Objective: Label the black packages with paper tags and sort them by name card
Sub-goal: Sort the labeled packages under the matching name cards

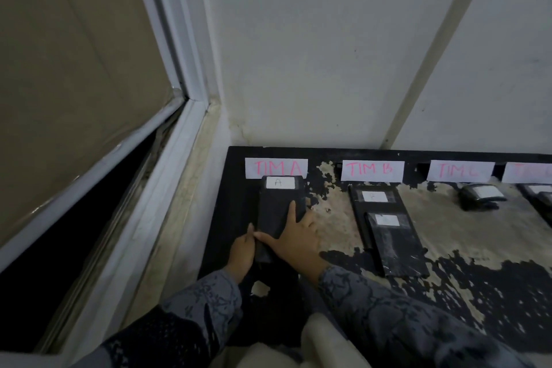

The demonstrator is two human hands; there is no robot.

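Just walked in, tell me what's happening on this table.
A person is sorting tagged black packages under pink-lettered name cards along the wall. Both hands are on the package tagged A, which lies just below the TIM A card: the left hand holds its near left edge, the right hand rests on top. Two tagged packages already lie under the TIM B card, and more sit farther right.

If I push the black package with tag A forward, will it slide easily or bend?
The black package lies flat, so it would probably slide, not tip. It keeps straight edges under the right hand, so likely fairly stiff. Its wrap looks smooth, perhaps slippery.
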